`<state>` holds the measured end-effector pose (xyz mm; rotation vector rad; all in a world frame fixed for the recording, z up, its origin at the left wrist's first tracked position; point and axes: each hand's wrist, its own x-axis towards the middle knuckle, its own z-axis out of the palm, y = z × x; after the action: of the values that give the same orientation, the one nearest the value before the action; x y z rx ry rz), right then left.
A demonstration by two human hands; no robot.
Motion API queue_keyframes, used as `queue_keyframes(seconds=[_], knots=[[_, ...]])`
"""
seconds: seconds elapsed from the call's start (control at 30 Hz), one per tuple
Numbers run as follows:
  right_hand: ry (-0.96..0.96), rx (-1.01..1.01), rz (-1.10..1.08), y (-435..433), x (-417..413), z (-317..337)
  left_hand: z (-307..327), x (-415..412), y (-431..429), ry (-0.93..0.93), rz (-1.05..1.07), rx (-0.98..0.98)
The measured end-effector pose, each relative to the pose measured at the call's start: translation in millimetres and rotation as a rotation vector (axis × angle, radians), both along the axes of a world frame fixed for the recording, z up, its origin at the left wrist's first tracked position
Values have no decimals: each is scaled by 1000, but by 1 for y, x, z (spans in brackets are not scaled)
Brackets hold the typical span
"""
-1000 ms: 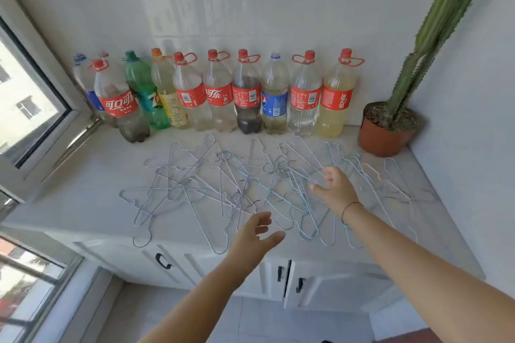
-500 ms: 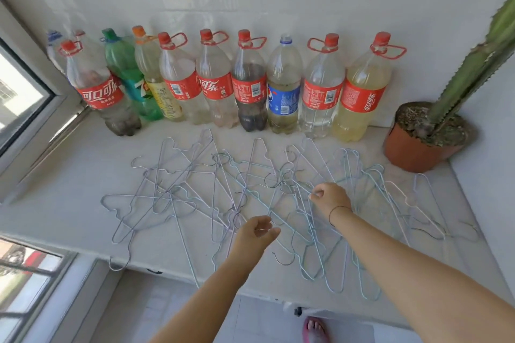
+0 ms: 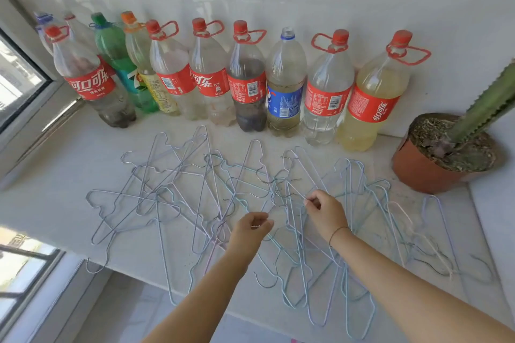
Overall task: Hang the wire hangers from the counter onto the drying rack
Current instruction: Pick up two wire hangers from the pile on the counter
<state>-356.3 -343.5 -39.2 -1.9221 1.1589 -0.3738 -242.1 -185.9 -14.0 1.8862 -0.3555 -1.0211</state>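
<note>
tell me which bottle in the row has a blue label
The Pepsi bottle, third from the cactus end: its label is blue and it has no red carry handle, unlike the red-labelled bottles beside it.

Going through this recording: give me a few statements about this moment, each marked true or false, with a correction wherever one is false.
1. The left hand and the right hand each pinch wire in the pile of wire hangers on the counter. True.
2. The potted cactus stands at the counter's window end. False: it stands at the opposite, right end.
3. The blue-labelled bottle has a red-labelled bottle on each side. True.
4. Some hangers already hang on the drying rack. False: no rack is in view, and the hangers that show lie on the counter.
</note>
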Motion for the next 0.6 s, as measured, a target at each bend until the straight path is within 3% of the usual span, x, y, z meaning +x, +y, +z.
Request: queue_keyframes(seconds=[0.27,0.4,0.6], knots=[[-378,301,-205,-28,-40,32,-14,-18,-54,102,39,-17],[-445,333,-249,-31,-63,38,-21,-30,-80,210,163,2],[-485,318,-307,-32,-86,37,-28,-59,-108,210,78,81]])
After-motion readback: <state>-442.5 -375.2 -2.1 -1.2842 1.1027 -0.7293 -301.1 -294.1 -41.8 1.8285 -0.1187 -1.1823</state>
